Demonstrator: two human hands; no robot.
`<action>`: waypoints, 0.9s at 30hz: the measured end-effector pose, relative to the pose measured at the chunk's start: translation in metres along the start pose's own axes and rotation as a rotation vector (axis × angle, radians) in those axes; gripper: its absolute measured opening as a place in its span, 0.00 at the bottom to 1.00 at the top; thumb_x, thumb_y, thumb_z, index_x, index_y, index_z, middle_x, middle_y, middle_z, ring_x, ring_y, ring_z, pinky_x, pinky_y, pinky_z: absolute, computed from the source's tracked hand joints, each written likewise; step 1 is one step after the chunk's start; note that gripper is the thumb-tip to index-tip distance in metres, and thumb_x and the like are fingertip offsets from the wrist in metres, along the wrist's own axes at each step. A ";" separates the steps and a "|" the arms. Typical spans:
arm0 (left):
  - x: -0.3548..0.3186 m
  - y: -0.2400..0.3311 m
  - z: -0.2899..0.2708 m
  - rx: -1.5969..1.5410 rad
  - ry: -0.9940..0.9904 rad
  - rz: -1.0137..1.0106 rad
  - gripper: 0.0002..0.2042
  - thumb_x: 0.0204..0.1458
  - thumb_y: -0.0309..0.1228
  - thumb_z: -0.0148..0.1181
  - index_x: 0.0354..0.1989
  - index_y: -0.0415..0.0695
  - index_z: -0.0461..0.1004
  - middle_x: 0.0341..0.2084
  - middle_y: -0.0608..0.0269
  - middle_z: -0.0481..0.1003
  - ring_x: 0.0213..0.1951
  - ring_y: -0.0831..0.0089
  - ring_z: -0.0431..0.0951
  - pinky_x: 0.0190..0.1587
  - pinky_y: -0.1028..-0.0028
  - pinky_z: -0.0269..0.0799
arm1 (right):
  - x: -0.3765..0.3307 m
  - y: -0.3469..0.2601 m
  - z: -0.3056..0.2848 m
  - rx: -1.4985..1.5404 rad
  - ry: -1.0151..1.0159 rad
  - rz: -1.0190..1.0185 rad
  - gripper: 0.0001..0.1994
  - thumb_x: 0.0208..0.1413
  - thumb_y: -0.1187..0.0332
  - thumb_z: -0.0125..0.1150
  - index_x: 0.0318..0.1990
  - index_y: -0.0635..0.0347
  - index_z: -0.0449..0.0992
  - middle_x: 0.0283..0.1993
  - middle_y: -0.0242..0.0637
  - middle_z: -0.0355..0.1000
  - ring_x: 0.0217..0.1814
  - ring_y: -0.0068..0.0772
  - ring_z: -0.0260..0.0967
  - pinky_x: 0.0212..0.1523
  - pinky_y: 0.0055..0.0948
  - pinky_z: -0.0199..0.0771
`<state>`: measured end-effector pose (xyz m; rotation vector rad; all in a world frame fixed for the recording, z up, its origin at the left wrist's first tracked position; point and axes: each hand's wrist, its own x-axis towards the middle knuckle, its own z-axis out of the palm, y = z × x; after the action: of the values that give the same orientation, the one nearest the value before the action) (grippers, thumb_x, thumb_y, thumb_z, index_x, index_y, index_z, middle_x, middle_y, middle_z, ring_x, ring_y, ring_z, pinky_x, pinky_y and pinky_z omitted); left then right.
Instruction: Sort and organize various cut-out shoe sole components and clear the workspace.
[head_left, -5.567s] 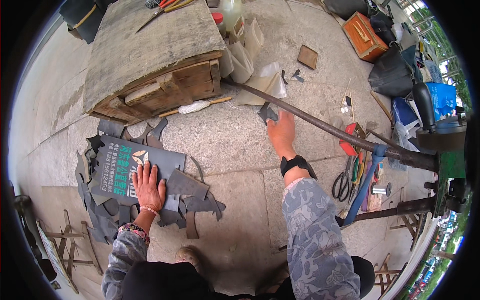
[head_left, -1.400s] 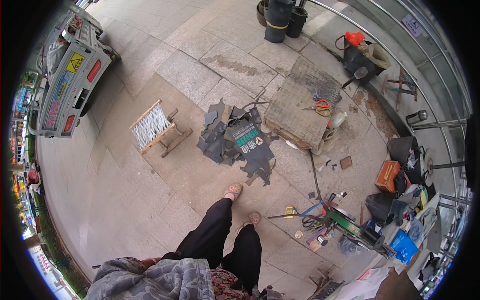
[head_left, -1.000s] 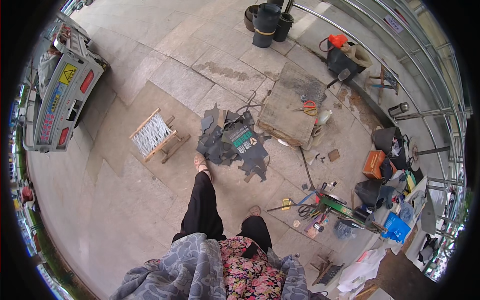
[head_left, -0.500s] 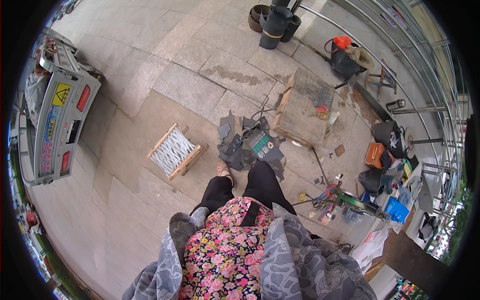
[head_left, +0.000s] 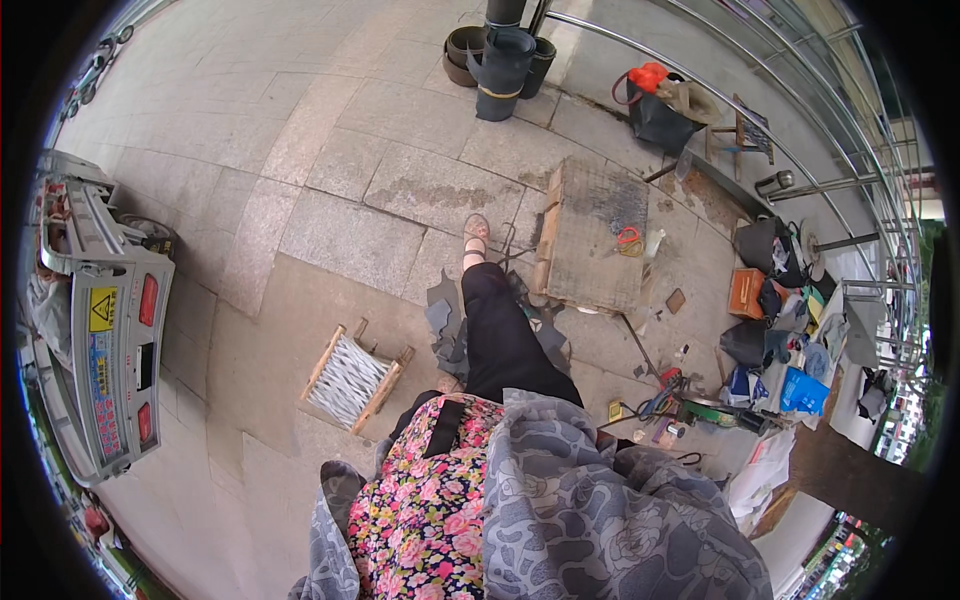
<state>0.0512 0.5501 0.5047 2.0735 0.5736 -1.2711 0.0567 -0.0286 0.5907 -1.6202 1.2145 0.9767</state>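
Observation:
Neither of my hands shows; the grey patterned sleeves [head_left: 610, 510] hang at my sides and hide my arms. One leg in black trousers [head_left: 500, 330] reaches forward, its sandal [head_left: 477, 232] on the paving beyond several dark sheet scraps [head_left: 447, 325]. To the left stands a low wooden stool [head_left: 352, 383] with a woven grey strap seat. Ahead on the right sits a thick wooden block [head_left: 585, 262], with a pair of orange-handled scissors [head_left: 630, 241] on its top.
A grey cargo vehicle [head_left: 105, 350] stands at the left. Rolled dark sheets [head_left: 503, 75] and a black bag [head_left: 660, 120] are at the far side. Metal railings [head_left: 690, 85] run along the right, above an orange box [head_left: 745, 293], a green hand-cranked machine [head_left: 712, 412] and piled bags.
One leg has stepped forward over the scraps. My view has turned and shifted, so the stool and vehicle appear lower and the block sits further left.

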 end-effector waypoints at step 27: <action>0.337 0.535 -0.357 1.041 -0.338 0.508 0.14 0.48 0.36 0.59 0.42 0.44 0.75 0.32 0.50 0.77 0.38 0.54 0.78 0.42 0.61 0.73 | 0.009 -0.283 0.160 0.879 0.064 0.292 0.20 0.53 0.55 0.60 0.51 0.54 0.73 0.38 0.33 0.74 0.34 0.28 0.73 0.34 0.31 0.75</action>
<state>0.7686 0.4381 0.4751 2.4069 -0.9136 -1.7131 0.3200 0.1625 0.5823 -0.7943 1.6437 0.4290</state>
